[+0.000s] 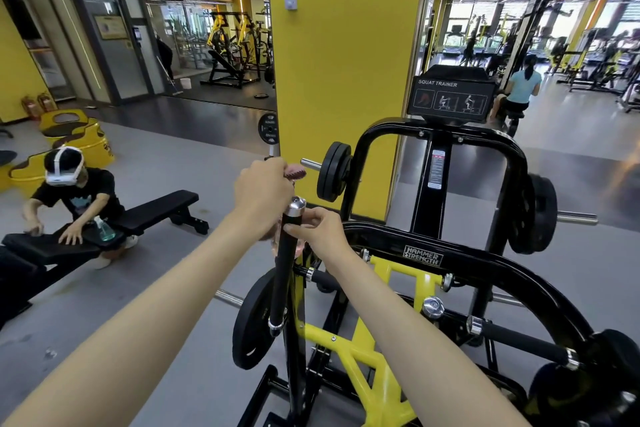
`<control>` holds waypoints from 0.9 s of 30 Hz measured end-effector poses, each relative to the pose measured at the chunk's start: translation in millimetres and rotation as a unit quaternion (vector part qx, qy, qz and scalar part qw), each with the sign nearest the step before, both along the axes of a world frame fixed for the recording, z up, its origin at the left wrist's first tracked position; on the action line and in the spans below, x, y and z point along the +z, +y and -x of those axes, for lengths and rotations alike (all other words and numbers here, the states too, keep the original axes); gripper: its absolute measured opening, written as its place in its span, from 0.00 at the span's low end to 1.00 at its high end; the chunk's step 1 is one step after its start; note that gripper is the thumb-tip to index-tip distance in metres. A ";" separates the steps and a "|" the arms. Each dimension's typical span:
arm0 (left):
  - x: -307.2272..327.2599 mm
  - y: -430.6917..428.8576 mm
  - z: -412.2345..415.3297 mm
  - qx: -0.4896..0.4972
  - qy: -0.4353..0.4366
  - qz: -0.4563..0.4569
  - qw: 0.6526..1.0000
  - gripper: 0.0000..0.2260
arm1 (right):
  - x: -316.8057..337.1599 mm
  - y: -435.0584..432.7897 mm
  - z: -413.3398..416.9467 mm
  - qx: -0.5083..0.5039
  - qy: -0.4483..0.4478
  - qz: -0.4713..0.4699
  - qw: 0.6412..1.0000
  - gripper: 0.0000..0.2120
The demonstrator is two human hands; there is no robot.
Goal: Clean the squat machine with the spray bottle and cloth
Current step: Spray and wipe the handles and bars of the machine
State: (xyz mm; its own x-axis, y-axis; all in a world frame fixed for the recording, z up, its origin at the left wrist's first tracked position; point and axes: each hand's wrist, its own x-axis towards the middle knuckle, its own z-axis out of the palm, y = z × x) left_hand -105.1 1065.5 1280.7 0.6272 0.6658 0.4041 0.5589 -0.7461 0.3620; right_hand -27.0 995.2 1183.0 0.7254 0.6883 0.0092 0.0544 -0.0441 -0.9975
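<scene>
Your left grip (263, 191) is closed on the cloth (296, 173); your right grip (320, 230) pinches the upright handle (283, 270). Steady it and wipe downward from the chrome cap (297, 204).

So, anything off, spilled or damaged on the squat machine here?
Nothing stands out. The squat machine, its weight plates and upright handle look intact, no spill visible. A small scrap lies on the floor to the left, too small to identify.

Gym, weight machines (235, 45), bench (156, 211), treadmills (453, 42)
</scene>
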 end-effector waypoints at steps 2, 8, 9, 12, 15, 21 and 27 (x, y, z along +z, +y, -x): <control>-4.7 -0.9 -11.7 -0.051 0.037 0.068 0.996 0.13 | 1.7 -1.8 -0.8 -0.003 -0.007 0.002 1.000 0.15; -17.2 -0.2 -14.9 -0.134 0.110 -0.022 0.985 0.16 | 3.1 -1.7 -3.0 -0.005 0.000 -0.005 1.000 0.17; -15.4 -2.4 -14.2 -0.161 0.147 -0.072 0.973 0.14 | 3.1 -1.3 -3.7 -0.004 0.001 -0.008 1.000 0.17; -13.8 -16.3 -15.3 -0.208 0.288 -0.247 0.902 0.09 | 0.9 0.9 -3.6 -0.017 -0.095 0.036 0.995 0.09; -29.7 -16.7 -10.7 -0.240 0.284 -0.390 0.842 0.06 | 1.6 -0.7 -5.7 -0.020 -0.126 0.060 0.990 0.09; -58.6 21.0 25.7 -0.358 0.095 -0.484 0.793 0.07 | -3.8 -2.6 -2.0 -0.015 -0.198 0.053 0.979 0.05; -73.4 38.4 29.9 -0.368 0.045 -0.495 0.786 0.09 | 2.1 -8.2 -0.6 0.013 -0.108 0.019 0.994 0.13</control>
